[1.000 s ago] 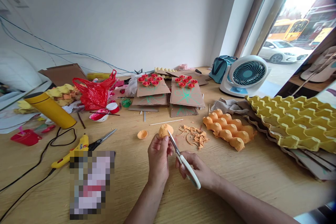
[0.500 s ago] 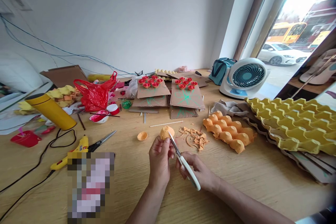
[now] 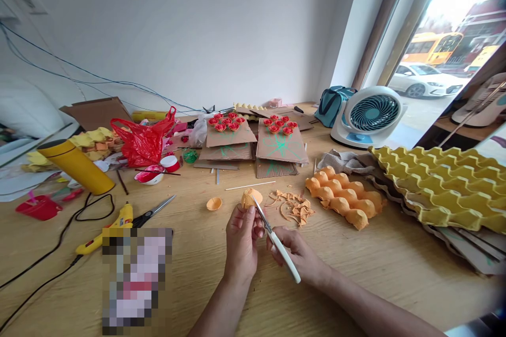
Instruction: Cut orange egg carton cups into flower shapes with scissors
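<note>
Between the fingertips of my left hand (image 3: 242, 237) is an orange egg-carton cup (image 3: 249, 198), its rounded side up with a slit in its edge. My right hand (image 3: 298, 257) is closed round the white handles of a pair of scissors (image 3: 283, 254). The blades point up and left, their tips at the right side of the cup. A second cut cup (image 3: 214, 204) lies on the table left of my hands. Orange trimmings (image 3: 297, 207) are heaped to the right, beside an orange egg carton (image 3: 343, 195).
Cardboard pieces with red flowers (image 3: 279, 139) lie at the back. Yellow egg trays (image 3: 438, 184) and a fan (image 3: 369, 116) stand right. Left are a yellow glue gun (image 3: 113, 231) with its cord, black scissors (image 3: 152, 213), a yellow bottle (image 3: 79, 167) and a red bag (image 3: 143, 142).
The scissors' handles have drawn closer together, while the blades stay at the cup. My left hand has shifted very slightly to the right.
</note>
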A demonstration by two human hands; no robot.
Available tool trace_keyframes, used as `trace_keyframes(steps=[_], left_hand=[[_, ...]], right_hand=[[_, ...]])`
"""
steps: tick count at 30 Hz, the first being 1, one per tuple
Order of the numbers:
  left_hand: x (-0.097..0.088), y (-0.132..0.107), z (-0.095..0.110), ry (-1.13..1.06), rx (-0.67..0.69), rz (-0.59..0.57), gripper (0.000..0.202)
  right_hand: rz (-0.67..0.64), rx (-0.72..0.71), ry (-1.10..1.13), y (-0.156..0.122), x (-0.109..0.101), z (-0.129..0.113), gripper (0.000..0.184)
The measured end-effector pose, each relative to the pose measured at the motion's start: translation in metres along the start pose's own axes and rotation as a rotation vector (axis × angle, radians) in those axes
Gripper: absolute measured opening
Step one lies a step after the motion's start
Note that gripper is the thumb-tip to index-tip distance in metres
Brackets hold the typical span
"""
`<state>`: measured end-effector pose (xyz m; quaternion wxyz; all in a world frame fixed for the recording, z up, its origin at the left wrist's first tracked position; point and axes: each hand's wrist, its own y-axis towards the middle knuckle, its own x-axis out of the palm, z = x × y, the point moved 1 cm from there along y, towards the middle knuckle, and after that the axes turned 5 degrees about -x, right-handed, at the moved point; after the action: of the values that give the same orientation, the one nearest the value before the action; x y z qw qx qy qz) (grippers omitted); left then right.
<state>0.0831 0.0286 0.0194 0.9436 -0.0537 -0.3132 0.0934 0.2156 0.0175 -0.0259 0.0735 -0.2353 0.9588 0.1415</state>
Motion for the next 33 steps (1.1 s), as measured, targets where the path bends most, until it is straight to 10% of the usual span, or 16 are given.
trace_keyframes(steps=[33], left_hand=[[-0.012, 0.014, 0.018, -0.229, 0.005, 0.028, 0.034]], right_hand=[[-0.069, 0.117, 0.177, -0.004, 0.01, 0.003, 0.047]])
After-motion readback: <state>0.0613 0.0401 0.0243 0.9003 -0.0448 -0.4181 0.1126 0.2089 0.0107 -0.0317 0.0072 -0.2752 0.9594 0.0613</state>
